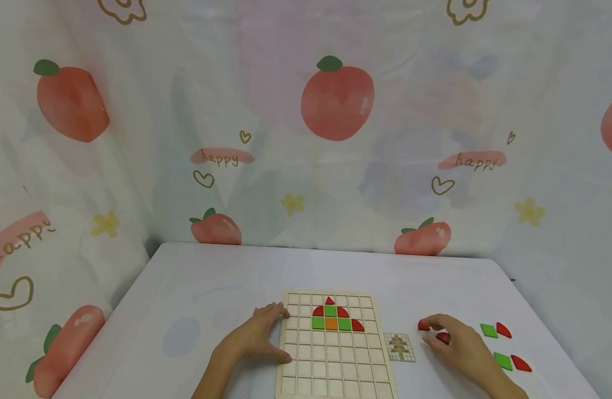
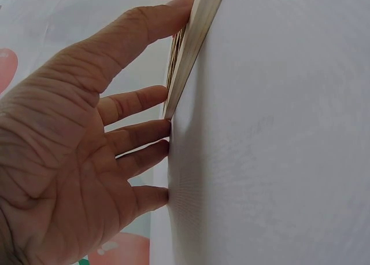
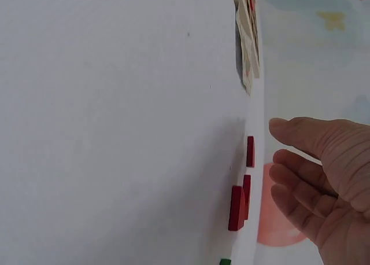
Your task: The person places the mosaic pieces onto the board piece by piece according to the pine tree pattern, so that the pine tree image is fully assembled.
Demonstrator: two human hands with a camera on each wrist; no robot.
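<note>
A wooden grid board [image 1: 335, 354] lies on the table, several red, green and orange pieces set in its upper cells. My left hand [image 1: 258, 335] is at the board's left edge, fingers spread; the thumb [image 2: 167, 16] touches its rim in the left wrist view. To the right of the board, my right hand [image 1: 457, 343] hovers over loose red pieces [image 1: 442, 337], thumb and fingers apart. The right wrist view shows red pieces [image 3: 237, 208] on the table below the right hand [image 3: 324, 190], with nothing between its fingers.
A small pattern card [image 1: 399, 347] with a tree picture lies against the board's right side. Farther right are green squares [image 1: 489, 331] and red rounded pieces [image 1: 521, 363]. A printed fabric backdrop [image 1: 315, 194] stands behind the white table [image 1: 211, 271].
</note>
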